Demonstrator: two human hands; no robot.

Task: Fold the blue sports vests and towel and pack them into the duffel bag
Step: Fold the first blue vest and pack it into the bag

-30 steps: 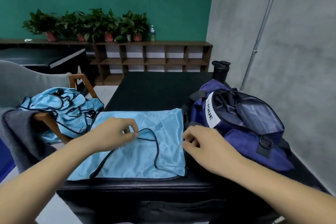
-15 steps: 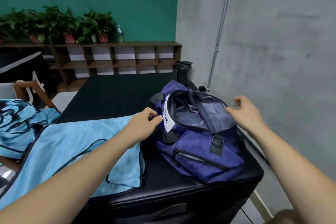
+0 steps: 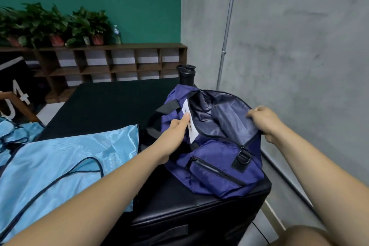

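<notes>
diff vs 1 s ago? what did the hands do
Both hands left the blue vest and moved right to the duffel bag. The left hand now pinches the bag's near rim at the white label. The right hand, which was open above the bag half a second ago, grips its far edge. The bag's mouth is spread wider. The vest lies flat on the table, as before.

black table [image 3: 111, 106], blue vest [image 3: 60, 162], navy duffel bag [image 3: 219, 164], black bottle [image 3: 186, 75] on it
</notes>
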